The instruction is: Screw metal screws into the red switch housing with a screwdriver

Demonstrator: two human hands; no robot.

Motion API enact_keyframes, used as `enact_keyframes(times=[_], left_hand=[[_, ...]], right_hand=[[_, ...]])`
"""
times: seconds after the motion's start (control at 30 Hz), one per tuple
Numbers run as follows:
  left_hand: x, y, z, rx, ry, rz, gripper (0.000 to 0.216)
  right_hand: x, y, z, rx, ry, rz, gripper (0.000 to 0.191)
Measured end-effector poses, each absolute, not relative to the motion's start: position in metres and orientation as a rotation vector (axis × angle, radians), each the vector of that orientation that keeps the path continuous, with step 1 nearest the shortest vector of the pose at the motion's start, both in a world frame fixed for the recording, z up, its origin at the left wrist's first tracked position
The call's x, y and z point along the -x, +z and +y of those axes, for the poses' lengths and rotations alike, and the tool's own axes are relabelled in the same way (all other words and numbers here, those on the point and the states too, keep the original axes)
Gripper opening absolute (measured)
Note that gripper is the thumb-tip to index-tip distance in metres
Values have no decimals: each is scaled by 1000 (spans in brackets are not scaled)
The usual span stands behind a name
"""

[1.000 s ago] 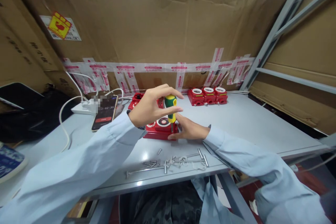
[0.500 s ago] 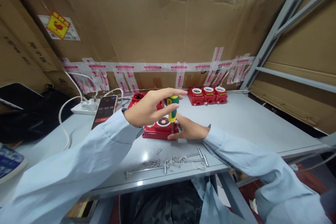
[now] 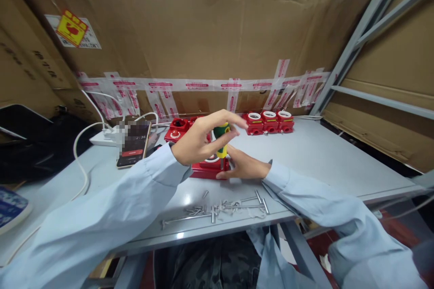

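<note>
My left hand (image 3: 200, 140) is closed round the yellow and green handle of a screwdriver (image 3: 221, 137), which stands upright with its tip down on a red box-shaped device (image 3: 206, 169) on the grey table (image 3: 322, 153). My right hand (image 3: 242, 165) grips the right side of that red device and steadies it. A scatter of long metal screws (image 3: 220, 207) lies near the table's front edge, just in front of both hands.
Three more red devices (image 3: 269, 122) stand in a row at the back, with others (image 3: 178, 128) behind my left hand. A phone (image 3: 133, 144), a white power strip (image 3: 101, 137) and cables lie at the left. Taped cardboard walls the table; a metal rack (image 3: 356, 31) rises on the right.
My left hand has turned on the screwdriver handle, its fingers shifting round it. The view has shifted slightly; the right hand stays on the red device.
</note>
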State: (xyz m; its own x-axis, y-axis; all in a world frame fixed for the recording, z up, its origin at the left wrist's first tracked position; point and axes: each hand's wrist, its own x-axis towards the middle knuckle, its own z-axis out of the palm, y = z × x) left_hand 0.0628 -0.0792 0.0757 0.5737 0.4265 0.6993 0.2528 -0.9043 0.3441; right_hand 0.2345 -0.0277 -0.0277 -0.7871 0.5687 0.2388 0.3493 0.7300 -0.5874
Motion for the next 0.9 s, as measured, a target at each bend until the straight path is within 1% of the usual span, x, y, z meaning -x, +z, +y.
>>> enact_keyframes(times=[0.1,0.17,0.27,0.33,0.4,0.5,0.63,0.73,0.83,0.9], left_hand=[[-61,77,-79,-2604,1245,677,11],[-58,81,-81,-2622,1126,785,21],[-50,92,-85,-2586,867,825,39],[-45,99,-87,-2566,748,810,47],[-41,103,-88,-2579,684,805,51],[-41,104,-87,-2633,721,870,45],[-52,93,-82,-2639,967,1103,39],[-61,84,-78,-2586,1116,1205,29],[-64,80,-78,-2502,1103,954,20],[-63,80,-81,-2349,986,686,22]], right_hand=[[-235,-27,-28,683,747,-2523,63],[-236,-27,-28,673,738,-2523,63],[-237,-27,-29,711,772,-2519,64],[-237,-26,-29,714,812,-2509,65],[-237,-25,-30,694,834,-2501,64],[-237,-25,-30,676,826,-2503,61],[-237,-25,-30,697,789,-2521,67],[-237,-25,-30,722,771,-2533,67],[-237,-24,-30,749,761,-2543,65],[-236,-24,-30,733,760,-2545,67]])
